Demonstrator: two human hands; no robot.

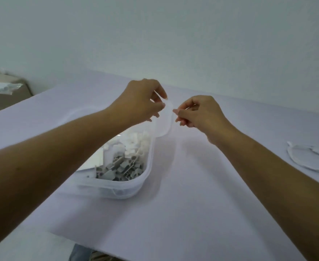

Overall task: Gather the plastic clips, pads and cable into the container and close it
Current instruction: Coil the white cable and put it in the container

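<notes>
Head view: on the smooth, pale lilac desk (192, 194), a translucent round-cornered plastic container (124, 187), heaped with angular grey clips (121, 168) nearer and blocky white clips (134, 140) farther, a flat white pad (94, 159) at its left wall. Above the far end, a thin frosted lid (164, 123), tilted, pinched at its upper corner by the left hand (141, 102) and at its right edge by the right hand (198, 113), fingers curled. Well apart at far right, a loose white cable (309, 159) coil, flat on the desk.

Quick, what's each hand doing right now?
Left hand: pinching the translucent lid at its far end.
Right hand: fingers curled, pinching the same lid's edge.
</notes>
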